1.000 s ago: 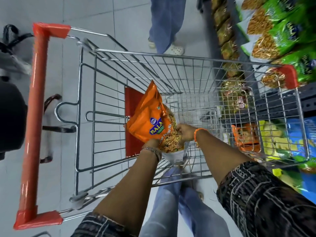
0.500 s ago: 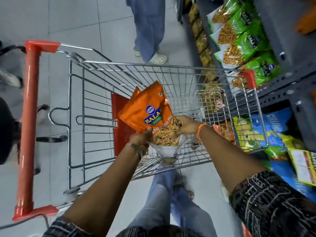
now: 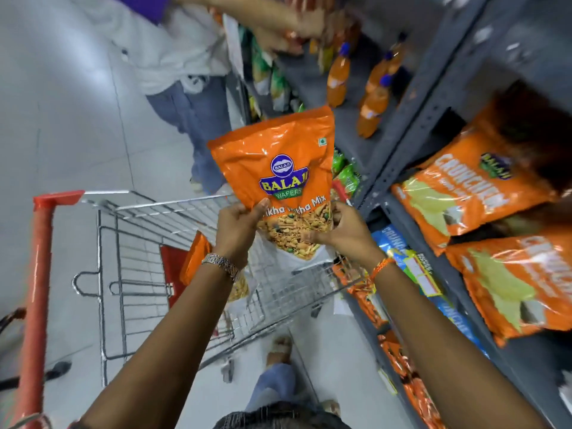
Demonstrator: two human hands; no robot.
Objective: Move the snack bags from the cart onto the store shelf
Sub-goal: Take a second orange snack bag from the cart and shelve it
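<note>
An orange Balaji Wafers mix bag (image 3: pixel 275 168) is held upright above the wire cart (image 3: pixel 130 243), clear of its rim. My left hand (image 3: pixel 238 224) grips its lower left edge and my right hand (image 3: pixel 343 227) grips its lower right corner. A second orange bag (image 3: pixel 196 258) lies inside the cart, partly hidden by my left wrist. The grey store shelf (image 3: pixel 411 128) stands to the right, with orange snack bags (image 3: pixel 473 187) lying on it at about the height of my hands.
Another person (image 3: pixel 185 97) in jeans and a white top stands just beyond the cart, reaching into the shelf. Orange drink bottles (image 3: pixel 337 75) stand on a farther shelf section. Blue and orange packs (image 3: pixel 402 267) fill the lower shelves. The cart's red handle (image 3: pixel 37 289) is at left.
Both hands have lifted the orange bag up out of the cart and turned it upright. The view has swung up and right, bringing the shelf's orange bags into sight.
</note>
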